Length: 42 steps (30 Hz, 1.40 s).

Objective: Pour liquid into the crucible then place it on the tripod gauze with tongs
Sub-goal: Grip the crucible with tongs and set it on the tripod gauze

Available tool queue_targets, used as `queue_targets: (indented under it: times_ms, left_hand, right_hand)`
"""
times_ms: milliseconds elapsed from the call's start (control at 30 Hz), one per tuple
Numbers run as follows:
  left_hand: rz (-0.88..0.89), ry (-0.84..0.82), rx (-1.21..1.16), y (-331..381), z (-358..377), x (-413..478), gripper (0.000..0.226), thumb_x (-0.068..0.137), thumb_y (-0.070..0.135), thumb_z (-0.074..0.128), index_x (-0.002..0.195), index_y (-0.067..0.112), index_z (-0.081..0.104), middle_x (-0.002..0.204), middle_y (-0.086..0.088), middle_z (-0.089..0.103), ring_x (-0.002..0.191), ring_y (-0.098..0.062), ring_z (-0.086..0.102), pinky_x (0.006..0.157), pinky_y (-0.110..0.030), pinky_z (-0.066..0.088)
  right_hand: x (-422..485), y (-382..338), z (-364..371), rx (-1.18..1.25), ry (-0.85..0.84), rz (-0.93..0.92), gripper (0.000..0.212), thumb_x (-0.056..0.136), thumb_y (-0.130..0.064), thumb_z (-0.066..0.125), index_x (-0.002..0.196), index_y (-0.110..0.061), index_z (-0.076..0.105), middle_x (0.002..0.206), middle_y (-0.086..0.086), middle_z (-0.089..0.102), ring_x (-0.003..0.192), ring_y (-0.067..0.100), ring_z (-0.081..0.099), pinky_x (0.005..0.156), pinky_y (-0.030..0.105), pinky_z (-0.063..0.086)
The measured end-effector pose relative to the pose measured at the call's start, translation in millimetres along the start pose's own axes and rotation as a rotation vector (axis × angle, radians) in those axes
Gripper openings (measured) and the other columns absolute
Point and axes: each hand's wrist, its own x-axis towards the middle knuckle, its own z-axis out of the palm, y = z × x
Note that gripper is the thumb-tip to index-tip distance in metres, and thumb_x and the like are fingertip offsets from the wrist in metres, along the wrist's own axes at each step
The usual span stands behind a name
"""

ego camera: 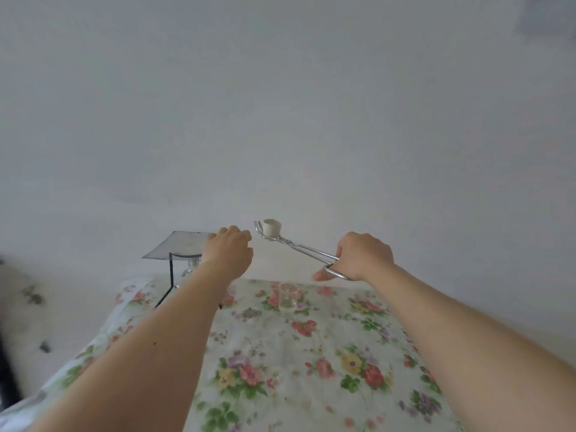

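Note:
My right hand (363, 255) grips the handles of metal tongs (307, 250), whose jaws clasp a small white crucible (272, 227) held upright in the air. To the left, a grey wire gauze (182, 244) lies on a black tripod (170, 280) at the table's far left. My left hand (229, 249) hovers at the gauze's right edge with curled fingers; whether it touches the gauze I cannot tell. The crucible hangs just right of that hand, apart from the gauze. A small clear glass beaker (287, 297) stands on the cloth below the tongs.
A floral cloth (311, 353) covers the table. A glass item (191, 265) stands under the tripod, partly hidden by my left arm. A white wall rises behind the table. Dark objects sit at the far left edge.

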Motion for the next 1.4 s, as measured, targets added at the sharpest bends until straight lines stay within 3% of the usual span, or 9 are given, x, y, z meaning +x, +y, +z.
queue_targets:
  times_ms: [333,567,833,1200,1400]
  left_hand:
    - [-0.173,0.044,0.062,-75,-10,1,0.037,0.095,0.024,0.042,0.129,0.018,0.055,0.133,-0.006,0.053,0.125,-0.026,0.047,0.103,-0.038,0.035]
    - [-0.233,0.051,0.069,-116,-4,-6,0.038,0.095,0.023,0.042,0.131,0.019,0.054,0.134,-0.006,0.053,0.125,-0.025,0.048,0.102,-0.038,0.036]
    - [-0.246,0.066,0.072,-135,4,-9,0.036,0.095,0.024,0.043,0.128,0.018,0.056,0.132,-0.005,0.055,0.123,-0.025,0.05,0.101,-0.037,0.037]
    - [-0.259,0.078,0.054,-145,14,-11,0.035,0.097,0.026,0.041,0.128,0.019,0.056,0.133,-0.004,0.054,0.124,-0.025,0.048,0.101,-0.036,0.036]
    - [-0.261,0.072,0.054,-146,16,-12,0.036,0.097,0.027,0.041,0.129,0.02,0.055,0.133,-0.004,0.054,0.124,-0.024,0.048,0.102,-0.036,0.036]
  right_hand:
    - [19,-70,12,0.04,-0.012,-0.101,0.074,0.05,-0.071,0.08,0.094,-0.012,0.067,0.084,0.001,0.065,0.078,0.023,0.059,0.061,0.025,0.04]
    - [26,-111,27,0.036,-0.009,-0.171,0.067,0.051,-0.07,0.08,0.083,-0.015,0.06,0.08,0.001,0.061,0.076,0.024,0.057,0.062,0.026,0.039]
    - [33,-132,45,0.038,0.001,-0.193,0.073,0.051,-0.071,0.079,0.093,-0.014,0.067,0.087,0.002,0.064,0.078,0.025,0.057,0.066,0.026,0.041]
    - [34,-138,56,-0.008,0.014,-0.206,0.064,0.054,-0.067,0.08,0.085,-0.015,0.06,0.08,0.001,0.06,0.074,0.024,0.055,0.057,0.025,0.036]
    - [35,-137,61,0.018,-0.002,-0.185,0.069,0.053,-0.068,0.081,0.093,-0.014,0.063,0.082,0.001,0.061,0.076,0.024,0.056,0.063,0.026,0.04]
